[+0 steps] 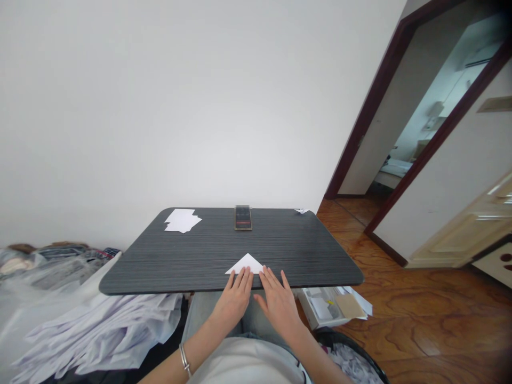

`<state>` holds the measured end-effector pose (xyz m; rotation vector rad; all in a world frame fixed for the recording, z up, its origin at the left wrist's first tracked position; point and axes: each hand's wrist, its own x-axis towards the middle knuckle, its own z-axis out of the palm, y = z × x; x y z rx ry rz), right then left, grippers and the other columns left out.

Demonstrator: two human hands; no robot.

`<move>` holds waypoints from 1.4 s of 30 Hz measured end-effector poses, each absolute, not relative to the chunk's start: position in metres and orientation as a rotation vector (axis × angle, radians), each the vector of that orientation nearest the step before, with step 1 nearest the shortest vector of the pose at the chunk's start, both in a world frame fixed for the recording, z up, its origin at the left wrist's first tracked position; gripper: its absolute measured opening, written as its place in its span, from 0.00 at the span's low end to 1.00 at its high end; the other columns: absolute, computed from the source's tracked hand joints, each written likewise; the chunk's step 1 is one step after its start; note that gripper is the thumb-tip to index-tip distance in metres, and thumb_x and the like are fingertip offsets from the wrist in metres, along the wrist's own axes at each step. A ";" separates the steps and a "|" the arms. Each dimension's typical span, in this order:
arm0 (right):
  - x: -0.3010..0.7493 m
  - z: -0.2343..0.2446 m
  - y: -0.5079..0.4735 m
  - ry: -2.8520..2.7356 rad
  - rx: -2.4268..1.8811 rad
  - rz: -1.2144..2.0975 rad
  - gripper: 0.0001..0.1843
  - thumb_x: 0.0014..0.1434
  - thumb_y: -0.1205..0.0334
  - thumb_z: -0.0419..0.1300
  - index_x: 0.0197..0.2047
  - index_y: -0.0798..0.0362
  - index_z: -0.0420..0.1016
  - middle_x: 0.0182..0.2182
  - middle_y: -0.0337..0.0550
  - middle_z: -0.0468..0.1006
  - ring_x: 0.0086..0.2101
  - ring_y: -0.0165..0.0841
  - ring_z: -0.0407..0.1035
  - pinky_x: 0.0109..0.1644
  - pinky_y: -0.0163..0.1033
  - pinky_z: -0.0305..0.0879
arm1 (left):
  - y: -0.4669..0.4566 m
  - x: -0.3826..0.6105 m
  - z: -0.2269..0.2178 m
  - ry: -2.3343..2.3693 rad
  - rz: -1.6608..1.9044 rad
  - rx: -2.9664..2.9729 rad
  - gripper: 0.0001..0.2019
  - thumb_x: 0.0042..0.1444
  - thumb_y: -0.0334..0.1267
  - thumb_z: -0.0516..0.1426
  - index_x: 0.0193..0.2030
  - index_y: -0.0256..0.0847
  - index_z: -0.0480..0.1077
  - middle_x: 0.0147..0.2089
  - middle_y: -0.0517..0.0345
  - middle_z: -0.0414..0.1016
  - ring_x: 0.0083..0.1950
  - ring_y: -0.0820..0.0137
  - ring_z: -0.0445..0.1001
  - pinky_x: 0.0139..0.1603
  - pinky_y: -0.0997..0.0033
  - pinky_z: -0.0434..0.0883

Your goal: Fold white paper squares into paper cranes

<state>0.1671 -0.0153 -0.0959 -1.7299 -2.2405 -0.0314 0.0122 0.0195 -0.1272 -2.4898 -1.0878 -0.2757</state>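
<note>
A white sheet of paper folded into a triangle [247, 262] lies near the front edge of the dark table, its point facing away from me. My left hand [236, 293] rests flat with its fingertips on the paper's lower edge, fingers stretched out. Beside it, my right hand [278, 296] lies with fingers spread, its fingertips at the paper's right corner. Neither hand grips anything.
The dark table [192, 261] bears a pile of white paper sheets [182, 220] at back left, a phone on a stand [243, 218] at the back middle and a small folded paper [302, 211] at back right. A box of papers [324, 306] stands on the floor.
</note>
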 end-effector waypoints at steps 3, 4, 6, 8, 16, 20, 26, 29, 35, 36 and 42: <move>0.170 -0.096 -0.016 -2.227 -1.749 -0.024 0.27 0.60 0.57 0.48 0.59 0.62 0.58 0.59 0.56 0.57 0.58 0.42 0.51 0.61 0.54 0.40 | 0.020 0.011 -0.129 -1.083 -0.271 -2.469 0.24 0.56 0.30 0.43 0.61 0.30 0.51 0.64 0.43 0.53 0.65 0.59 0.48 0.61 0.52 0.53; 0.170 -0.096 -0.016 -2.222 -1.756 -0.022 0.27 0.60 0.57 0.48 0.59 0.63 0.58 0.59 0.56 0.57 0.58 0.42 0.52 0.61 0.54 0.40 | 0.020 0.011 -0.129 -1.090 -0.271 -2.463 0.24 0.56 0.30 0.43 0.61 0.29 0.51 0.64 0.42 0.53 0.65 0.59 0.48 0.61 0.53 0.53; 0.172 -0.096 -0.017 -2.211 -1.775 -0.022 0.27 0.60 0.57 0.47 0.58 0.63 0.58 0.58 0.56 0.58 0.58 0.41 0.52 0.61 0.54 0.40 | 0.020 0.009 -0.129 -1.112 -0.265 -2.450 0.24 0.57 0.30 0.43 0.61 0.29 0.52 0.64 0.41 0.53 0.65 0.59 0.49 0.60 0.52 0.55; 0.173 -0.095 -0.018 -2.199 -1.793 -0.025 0.27 0.60 0.57 0.47 0.58 0.63 0.58 0.58 0.56 0.58 0.58 0.41 0.52 0.61 0.54 0.40 | 0.020 0.007 -0.128 -1.139 -0.241 -2.435 0.24 0.56 0.28 0.42 0.61 0.29 0.52 0.64 0.41 0.53 0.65 0.59 0.49 0.60 0.52 0.55; 0.181 -0.094 -0.020 -2.167 -1.852 -0.057 0.26 0.60 0.58 0.47 0.58 0.62 0.59 0.58 0.55 0.59 0.57 0.42 0.54 0.61 0.54 0.41 | 0.022 -0.006 -0.131 -1.178 -0.255 -2.425 0.30 0.54 0.25 0.41 0.65 0.31 0.40 0.64 0.43 0.51 0.65 0.61 0.48 0.61 0.51 0.54; 0.182 -0.094 -0.020 -2.179 -1.863 -0.065 0.25 0.60 0.58 0.47 0.58 0.61 0.59 0.58 0.55 0.58 0.57 0.42 0.53 0.61 0.54 0.40 | 0.024 -0.010 -0.133 -1.177 -0.256 -2.410 0.31 0.52 0.23 0.42 0.65 0.30 0.41 0.64 0.42 0.53 0.64 0.60 0.51 0.61 0.55 0.56; 0.177 -0.084 -0.022 -2.239 -1.902 -0.067 0.28 0.58 0.57 0.51 0.58 0.63 0.58 0.59 0.58 0.55 0.59 0.44 0.47 0.60 0.57 0.38 | 0.024 -0.008 -0.132 -1.186 -0.219 -2.393 0.28 0.52 0.22 0.42 0.62 0.28 0.50 0.63 0.42 0.54 0.64 0.60 0.51 0.61 0.56 0.57; 0.174 -0.081 -0.021 -2.263 -1.892 -0.044 0.27 0.58 0.57 0.51 0.58 0.62 0.58 0.59 0.59 0.56 0.59 0.44 0.47 0.60 0.57 0.38 | 0.023 -0.006 -0.130 -1.189 -0.227 -2.392 0.28 0.51 0.21 0.42 0.62 0.28 0.50 0.62 0.41 0.56 0.64 0.59 0.52 0.60 0.56 0.57; 0.164 -0.083 -0.017 -2.278 -1.845 -0.018 0.27 0.59 0.55 0.51 0.59 0.59 0.58 0.59 0.57 0.56 0.60 0.43 0.47 0.60 0.56 0.41 | 0.018 -0.004 -0.121 -1.188 -0.262 -2.445 0.30 0.51 0.25 0.46 0.63 0.35 0.46 0.63 0.38 0.54 0.64 0.58 0.51 0.59 0.53 0.57; 0.162 -0.083 -0.016 -2.278 -1.837 -0.021 0.27 0.59 0.55 0.52 0.59 0.58 0.58 0.59 0.57 0.56 0.60 0.43 0.46 0.60 0.56 0.41 | 0.018 -0.004 -0.121 -1.186 -0.267 -2.454 0.30 0.51 0.25 0.47 0.63 0.37 0.47 0.63 0.38 0.54 0.64 0.57 0.51 0.59 0.53 0.56; 0.150 -0.081 -0.014 -2.301 -1.785 -0.004 0.29 0.56 0.53 0.55 0.59 0.55 0.58 0.59 0.55 0.57 0.59 0.42 0.48 0.60 0.53 0.43 | 0.019 -0.003 -0.122 -1.197 -0.290 -2.470 0.31 0.51 0.26 0.49 0.62 0.39 0.48 0.63 0.38 0.53 0.64 0.56 0.51 0.58 0.52 0.58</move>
